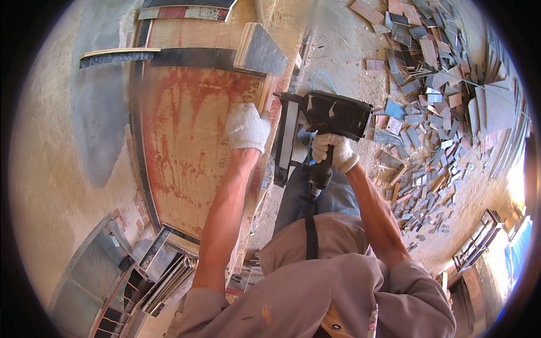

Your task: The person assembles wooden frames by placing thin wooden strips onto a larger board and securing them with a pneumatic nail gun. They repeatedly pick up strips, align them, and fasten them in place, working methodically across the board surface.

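Red-stained wooden panel (189,146), lying at the person's left with dark strips (191,58) along its far and left sides, appears partly framed; fastening seemingly remains. Beside its right edge, the black pneumatic nailer (338,114) is gripped by the right hand (338,153); the left hand (248,128) curls near that edge, its contents indeterminable.

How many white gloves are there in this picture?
2. The left glove is over the red-stained board; the right glove is wrapped around the black tool's handle. Any others could be hidden.
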